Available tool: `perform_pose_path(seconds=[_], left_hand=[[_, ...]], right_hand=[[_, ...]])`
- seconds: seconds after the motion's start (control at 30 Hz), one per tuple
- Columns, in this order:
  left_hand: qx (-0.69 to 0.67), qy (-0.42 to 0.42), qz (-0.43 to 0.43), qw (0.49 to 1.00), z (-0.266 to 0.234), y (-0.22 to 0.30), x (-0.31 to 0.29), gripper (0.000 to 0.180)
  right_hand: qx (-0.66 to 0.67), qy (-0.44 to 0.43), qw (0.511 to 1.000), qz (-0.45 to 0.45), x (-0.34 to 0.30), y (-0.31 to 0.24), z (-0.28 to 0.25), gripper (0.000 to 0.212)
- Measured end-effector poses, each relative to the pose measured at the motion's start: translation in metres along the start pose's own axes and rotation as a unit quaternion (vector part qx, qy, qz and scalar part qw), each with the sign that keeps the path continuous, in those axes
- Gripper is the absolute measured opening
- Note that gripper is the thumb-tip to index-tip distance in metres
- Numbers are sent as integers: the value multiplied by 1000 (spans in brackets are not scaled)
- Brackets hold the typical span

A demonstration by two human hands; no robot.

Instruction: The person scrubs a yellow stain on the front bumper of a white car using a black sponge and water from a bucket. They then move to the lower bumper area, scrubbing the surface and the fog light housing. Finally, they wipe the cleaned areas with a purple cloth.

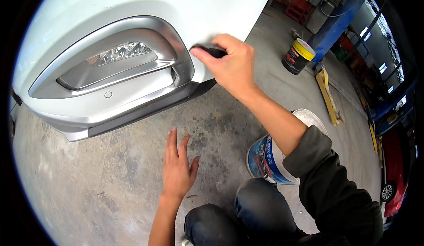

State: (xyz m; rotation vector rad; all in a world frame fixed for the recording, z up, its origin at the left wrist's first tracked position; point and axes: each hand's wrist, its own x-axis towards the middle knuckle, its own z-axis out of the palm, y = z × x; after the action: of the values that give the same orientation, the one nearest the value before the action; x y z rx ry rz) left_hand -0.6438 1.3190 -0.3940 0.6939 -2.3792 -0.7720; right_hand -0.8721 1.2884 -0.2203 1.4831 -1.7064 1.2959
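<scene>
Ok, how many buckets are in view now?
2: a blue-and-white bucket beside the right knee, partly covered by the right forearm, and a black-and-yellow bucket near the blue post. Others may be hidden from view.

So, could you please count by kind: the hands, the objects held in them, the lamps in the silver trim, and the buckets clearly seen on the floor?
Hands: 2 (left hand, right hand)
Held objects: 1 (black pad-like object, in the right hand)
Lamps: 1 (clear lamp)
Buckets: 2 (black-and-yellow bucket, blue-and-white bucket)
Total: 6
</scene>
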Motion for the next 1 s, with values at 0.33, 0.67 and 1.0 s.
perform_pose_path(seconds=[0.33, 0.67, 1.0], left_hand=[[11, -7, 0, 1000, 0, 1, -1, 69], [-12, -10, 3, 1000, 5, 2, 0, 68], [-5, -6, -11, 1000, 9, -6, -5, 69]], right_hand=[[32, 113, 990, -71, 13, -15, 19, 34], [-2, 110, 992, -65, 0, -12, 26, 38], [0, 57, 998, -11, -34, 18, 24, 41]])
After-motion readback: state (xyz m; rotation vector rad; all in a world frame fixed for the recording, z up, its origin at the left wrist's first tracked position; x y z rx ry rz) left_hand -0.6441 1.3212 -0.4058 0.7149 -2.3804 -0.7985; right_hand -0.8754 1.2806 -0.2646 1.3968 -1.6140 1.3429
